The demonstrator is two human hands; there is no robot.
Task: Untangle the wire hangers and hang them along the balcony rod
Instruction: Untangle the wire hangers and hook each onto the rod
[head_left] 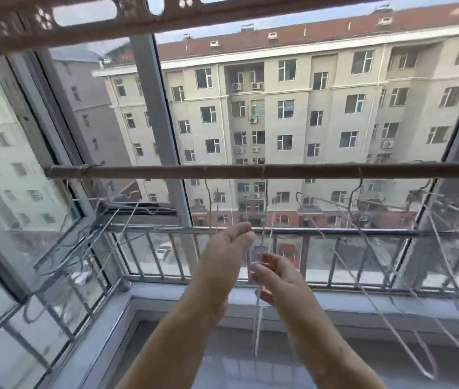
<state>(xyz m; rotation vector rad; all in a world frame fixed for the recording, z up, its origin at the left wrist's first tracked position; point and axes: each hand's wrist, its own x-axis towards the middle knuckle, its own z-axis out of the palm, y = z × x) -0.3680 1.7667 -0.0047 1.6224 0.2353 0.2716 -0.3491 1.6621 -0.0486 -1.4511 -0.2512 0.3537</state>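
Head view: you stand at the window with the balcony rod [222, 171] running level across the middle of the frame; thin hooks sit over it right of centre, and their wires drop toward your hands.

Your right hand [276, 276], just below and right of centre, has its fingers curled round a pale wire hanger [256, 329] that trails straight down from the grip. Your left hand [229, 248], just above and left of it, has its fingertips drawn together near the railing [335, 233]; I cannot tell whether it is pinching a wire, because the strands there are too thin and blurred.

More wire hangers [449, 265] slant down the right side of the frame in a loose crossing bunch; another cluster [127, 220] juts out at the left by the open sash.

You look to be in the untangling step, working one hanger free of its neighbours. For the next move, find where its wire crosses the others and slide it clear rather than pull; then lift its hook up to a bare stretch of the rod, left of centre.
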